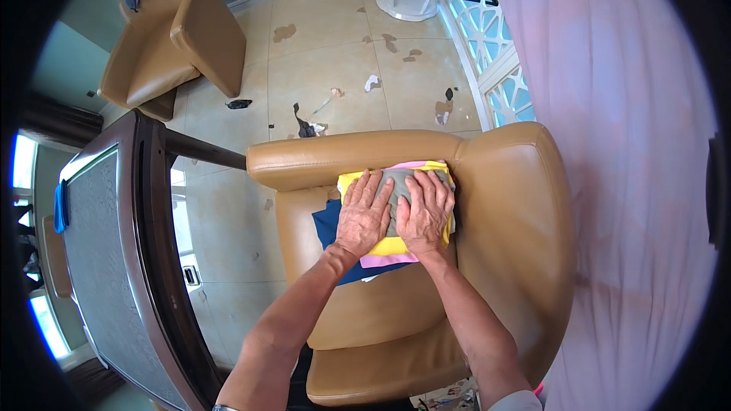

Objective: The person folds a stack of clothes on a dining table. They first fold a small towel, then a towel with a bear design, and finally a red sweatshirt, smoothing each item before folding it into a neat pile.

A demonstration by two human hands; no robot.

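Observation:
A stack of folded cloths lies on the seat of a tan leather armchair [358,316]. On top is a grey cloth [394,190], with a yellow cloth [392,246] under it and a pink cloth [377,261] below that. A dark blue cloth [326,221] sticks out at the bottom left. My left hand [364,213] lies flat on the left side of the stack, fingers stretched out. Beside it, my right hand [426,211] rests flat on the right side. Neither hand grips anything; the palms hide part of the grey cloth.
A dark-framed table [99,236] stands at the left, with a blue cloth [60,205] at its edge. Another tan armchair [164,49] is at the far left. Scraps [308,125] litter the tiled floor. A pale pink curtain [617,183] hangs along the right.

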